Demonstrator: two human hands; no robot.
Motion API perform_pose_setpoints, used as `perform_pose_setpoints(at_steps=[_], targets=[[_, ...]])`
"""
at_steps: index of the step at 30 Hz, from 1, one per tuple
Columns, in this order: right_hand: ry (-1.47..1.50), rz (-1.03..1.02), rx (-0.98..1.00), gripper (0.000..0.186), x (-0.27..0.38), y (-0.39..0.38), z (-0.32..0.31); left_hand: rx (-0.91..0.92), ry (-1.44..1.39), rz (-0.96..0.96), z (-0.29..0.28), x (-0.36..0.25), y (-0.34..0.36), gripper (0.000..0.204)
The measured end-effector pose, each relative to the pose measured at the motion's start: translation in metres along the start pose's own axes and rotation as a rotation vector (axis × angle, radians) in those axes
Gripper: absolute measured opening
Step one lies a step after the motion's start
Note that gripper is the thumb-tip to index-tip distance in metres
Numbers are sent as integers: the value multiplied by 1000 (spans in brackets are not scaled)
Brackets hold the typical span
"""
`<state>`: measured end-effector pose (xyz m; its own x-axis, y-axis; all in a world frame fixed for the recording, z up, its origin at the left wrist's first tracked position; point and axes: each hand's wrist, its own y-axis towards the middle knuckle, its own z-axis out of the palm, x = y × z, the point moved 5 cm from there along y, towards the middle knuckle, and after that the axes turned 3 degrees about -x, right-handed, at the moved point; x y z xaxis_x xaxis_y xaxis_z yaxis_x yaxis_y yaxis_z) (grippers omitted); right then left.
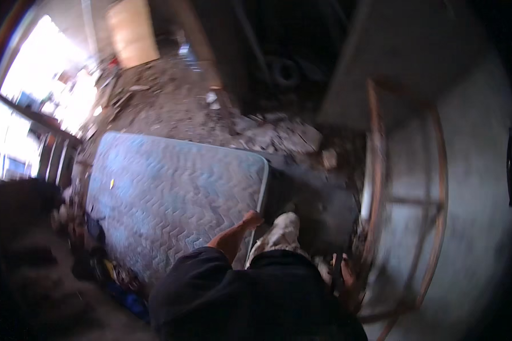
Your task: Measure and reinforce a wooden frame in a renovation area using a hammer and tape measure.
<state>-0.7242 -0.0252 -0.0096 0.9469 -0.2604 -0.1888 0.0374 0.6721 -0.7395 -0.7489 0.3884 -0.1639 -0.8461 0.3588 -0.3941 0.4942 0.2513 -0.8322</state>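
A stained blue-grey mattress (170, 199) with zigzag quilting and pale piping fills the left and middle of the view. At its right edge, my left hand (253, 219) is closed on the border, with the bare forearm over the quilted top. My right hand does not show; the dark top I wear covers the lower middle. Beside the left hand is my leg in light trousers (281, 233). Farther right, a patch of skin with a dark strap (341, 274) looks like a foot in a sandal. A small yellow scrap (112, 183) lies on the mattress.
A rusty brown frame (375, 187) leans against the pale wall (478, 170) on the right. Rubble (279, 136) and dirt lie beyond the mattress. A tan board (132, 34) stands at the far left, near a bright opening (45, 74). Dark clutter (105, 261) lines the left side.
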Motion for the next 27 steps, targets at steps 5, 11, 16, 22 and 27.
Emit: perform_pose_setpoints(at_steps=[5, 11, 16, 22, 27], targets=[[-1088, -626, -534, 39, 126, 51, 98, -234, -419, 294, -110, -62, 6, 26], [-1213, -569, -462, 41, 199, 134, 203, -529, -1059, 261, -190, -48, -16, 24], [-1185, -381, -336, 44, 234, 213, 266, -697, -1095, -31, -130, 43, -25, 28], [-1194, -4, -333, 54, 235, 314, 359, -726, -1606, -487, -4, 77, -70, 18], [-1751, 67, -289, 51, 250, 406, 408, -645, -1812, -762, 40, 18, -54, 19]])
